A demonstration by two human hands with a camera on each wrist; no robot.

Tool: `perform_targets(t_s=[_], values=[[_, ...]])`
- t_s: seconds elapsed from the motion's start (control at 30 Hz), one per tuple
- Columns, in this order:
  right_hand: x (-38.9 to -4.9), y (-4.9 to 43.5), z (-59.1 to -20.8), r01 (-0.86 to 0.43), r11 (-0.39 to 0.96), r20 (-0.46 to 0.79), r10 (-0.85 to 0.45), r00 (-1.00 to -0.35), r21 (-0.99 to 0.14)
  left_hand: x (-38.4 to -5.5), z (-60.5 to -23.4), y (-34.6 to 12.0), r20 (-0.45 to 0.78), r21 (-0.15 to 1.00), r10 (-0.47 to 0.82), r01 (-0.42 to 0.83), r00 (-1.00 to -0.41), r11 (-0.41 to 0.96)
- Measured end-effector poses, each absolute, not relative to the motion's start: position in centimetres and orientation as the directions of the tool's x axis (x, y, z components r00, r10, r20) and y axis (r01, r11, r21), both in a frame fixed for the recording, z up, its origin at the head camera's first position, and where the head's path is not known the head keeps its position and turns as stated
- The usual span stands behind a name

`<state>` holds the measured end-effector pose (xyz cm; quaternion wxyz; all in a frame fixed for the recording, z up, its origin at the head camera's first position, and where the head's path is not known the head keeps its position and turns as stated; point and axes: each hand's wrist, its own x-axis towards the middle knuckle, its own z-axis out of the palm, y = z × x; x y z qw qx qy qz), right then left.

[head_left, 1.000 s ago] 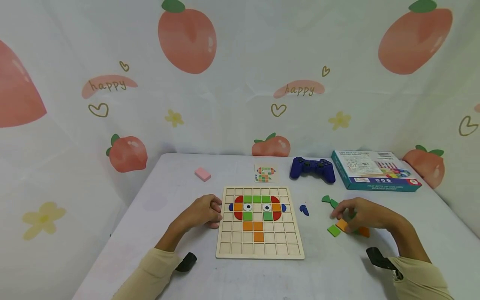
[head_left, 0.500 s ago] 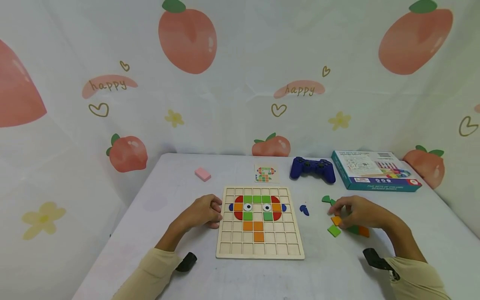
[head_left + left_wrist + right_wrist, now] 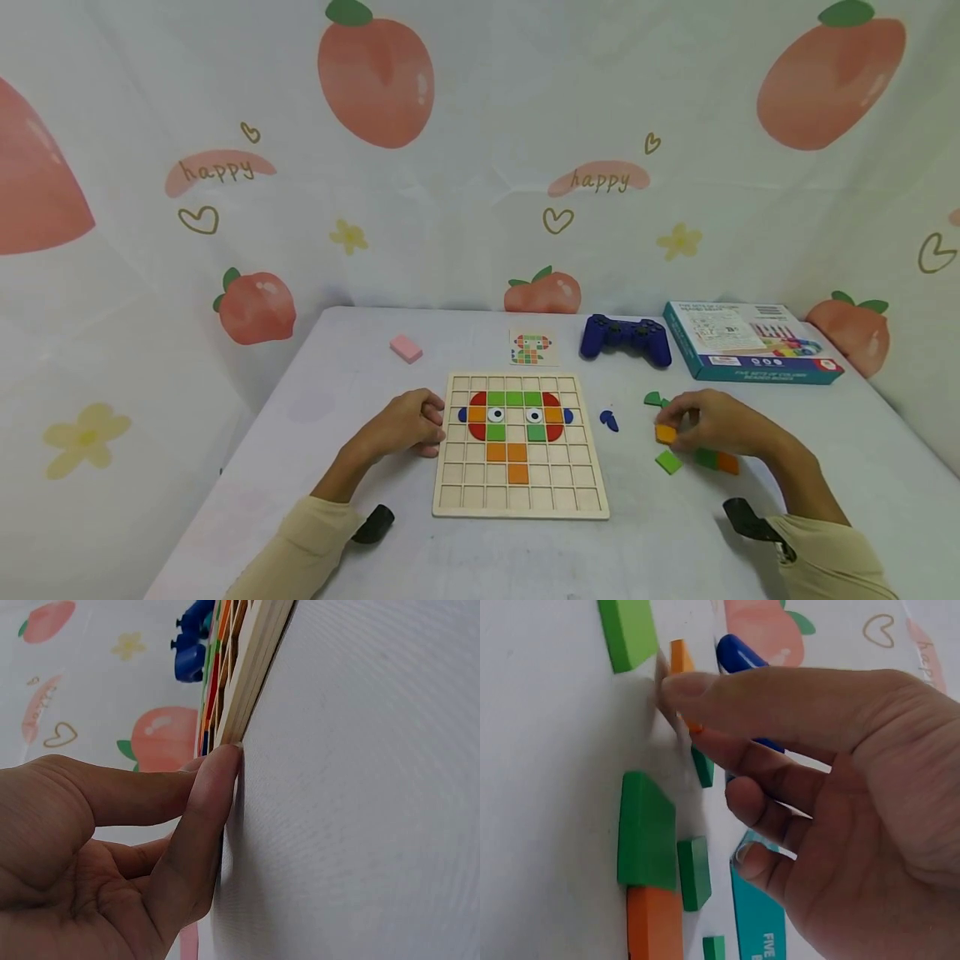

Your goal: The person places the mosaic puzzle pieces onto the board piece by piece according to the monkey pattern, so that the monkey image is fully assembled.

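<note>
Wooden grid board [image 3: 537, 498] lies nearest us, at the lower centre of the frame, a face mosaic [image 3: 514, 398] partly filling it. At its left edge the left hand [image 3: 405, 423] has bent fingers touching the rim; we cannot tell whether they grip it or merely rest.

Right of centre we see a light green square tile [image 3: 668, 462], with a dark green tile [image 3: 707, 457] and a dark orange tile [image 3: 728, 463] touching each other. Just beyond, the right hand [image 3: 723, 425] narrowly pinches an orange square tile [image 3: 665, 434] between thumb and finger. Over the last second, this tile has shifted up and left, uncovering more of the dark green one. We judge that it is now singled out for the mosaic, though well apart from the board; we cannot tell whether it clears the table.

Farther back, we find a pattern card [image 3: 534, 347] showing a similar face, upper centre, and a blue game controller [image 3: 626, 335] to its right.
</note>
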<state>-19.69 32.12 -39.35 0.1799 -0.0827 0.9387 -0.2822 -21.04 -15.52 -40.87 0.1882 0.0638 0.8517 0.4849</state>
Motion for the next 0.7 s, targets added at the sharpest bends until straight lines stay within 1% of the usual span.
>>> perform_targets(t_s=[0.17, 0.4, 0.7], values=[[-19.5, 31.0, -39.3, -0.082, 0.801, -0.257, -0.285, -0.924, -0.592, -21.0, -40.8, -15.4, -0.262, 0.848, 0.287, -0.077, -0.922, 0.525], [-19.2, 28.3, -38.9, -0.213, 0.733, -0.143, -0.391, -0.909, -0.646, -21.0, -40.8, -15.4, -0.259, 0.840, 0.285, -0.069, -0.923, 0.539], [-18.7, 23.9, -38.9, -0.244, 0.738, -0.095, -0.384, -0.918, -0.629, -21.0, -40.8, -15.5, -0.256, 0.835, 0.284, -0.064, -0.924, 0.546]])
